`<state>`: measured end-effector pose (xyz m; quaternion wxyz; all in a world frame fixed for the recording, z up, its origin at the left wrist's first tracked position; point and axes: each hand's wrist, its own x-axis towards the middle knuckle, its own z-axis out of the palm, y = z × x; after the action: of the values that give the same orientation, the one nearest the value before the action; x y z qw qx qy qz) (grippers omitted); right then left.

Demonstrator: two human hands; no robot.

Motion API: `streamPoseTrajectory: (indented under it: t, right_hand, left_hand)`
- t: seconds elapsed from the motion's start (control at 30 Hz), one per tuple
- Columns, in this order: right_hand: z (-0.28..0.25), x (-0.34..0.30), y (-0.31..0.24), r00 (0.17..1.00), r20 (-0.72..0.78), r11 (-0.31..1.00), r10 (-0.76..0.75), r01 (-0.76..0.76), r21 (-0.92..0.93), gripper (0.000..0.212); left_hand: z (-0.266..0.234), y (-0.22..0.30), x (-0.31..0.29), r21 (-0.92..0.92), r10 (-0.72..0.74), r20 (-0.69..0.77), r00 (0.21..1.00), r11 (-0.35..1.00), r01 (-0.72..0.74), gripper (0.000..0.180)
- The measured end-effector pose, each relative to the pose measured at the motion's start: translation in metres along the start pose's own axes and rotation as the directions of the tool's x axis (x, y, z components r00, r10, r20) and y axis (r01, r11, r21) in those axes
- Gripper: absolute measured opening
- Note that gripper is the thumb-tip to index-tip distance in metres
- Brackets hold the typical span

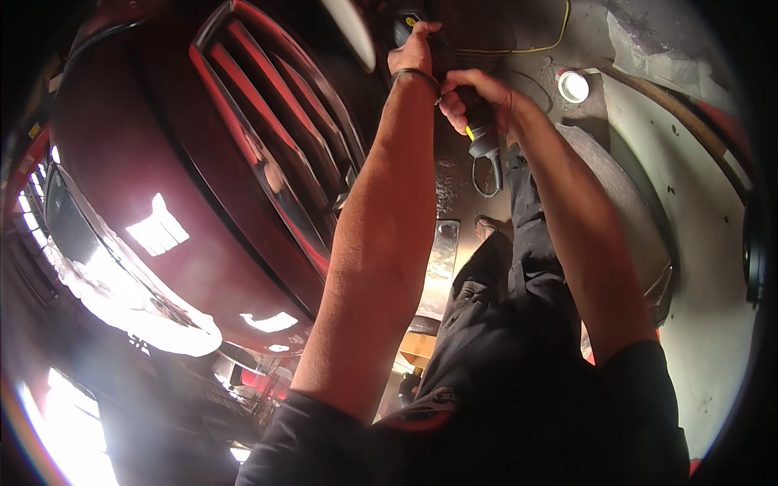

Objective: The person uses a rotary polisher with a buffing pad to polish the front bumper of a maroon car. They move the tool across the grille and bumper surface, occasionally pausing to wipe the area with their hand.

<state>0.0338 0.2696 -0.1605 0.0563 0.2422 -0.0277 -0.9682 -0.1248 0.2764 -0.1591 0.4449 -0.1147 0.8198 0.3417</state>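
Both my hands are on a black corded power tool (pixel 483 130) with yellow marks, shaped like a car polisher; its working face is hidden. At the top of the view, my left hand (pixel 413 53) is closed over the tool's front end, near a round yellow mark. My right hand (pixel 480 94) wraps round the rear handle, and the cord loops down from its end. To the left stands a dark red car (pixel 121 154) with a slatted grille (pixel 271 113) and a bright, glaring headlight (pixel 121 292). Whether the tool touches the car cannot be seen.
A yellow cable (pixel 527 51) crosses the dark floor at the top. Near it is a round white object (pixel 573 86) with a red edge. Large pale panels (pixel 713 259) stand along the right. A cardboard box (pixel 418 347) shows between my left arm and legs.
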Motion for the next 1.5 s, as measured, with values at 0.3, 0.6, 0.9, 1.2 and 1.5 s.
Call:
streamPoseTrajectory:
  t: [0.3,0.6,0.9,1.2,1.5]
  right_hand:
    - [-0.023,-0.046,0.14,0.986,-0.079,0.973,0.146,-0.129,0.189,0.031]
    - [-0.048,-0.075,0.315,0.968,-0.138,0.964,0.209,-0.18,0.196,0.028]
    - [-0.03,-0.073,0.457,0.959,-0.284,0.991,0.004,0.035,0.132,0.019]
    - [-0.031,-0.056,0.595,0.961,-0.265,0.986,-0.076,0.112,0.125,0.024]
    - [-0.059,-0.077,0.622,0.989,-0.147,0.969,0.018,0.019,0.247,0.022]
  left_hand:
    - [-0.051,-0.131,-0.065,0.131,-0.033,-0.161,0.986,0.99,0.055,0.09]
    - [-0.135,-0.28,-0.128,0.096,-0.165,-0.08,0.983,0.98,0.172,0.094]
    - [-0.215,-0.389,-0.142,-0.067,-0.125,0.209,0.97,0.988,0.142,0.076]
    - [-0.306,-0.498,-0.131,0.014,-0.235,0.373,0.898,0.969,0.247,0.06]
    - [-0.304,-0.534,-0.161,0.06,-0.28,0.06,0.958,0.959,0.277,0.054]
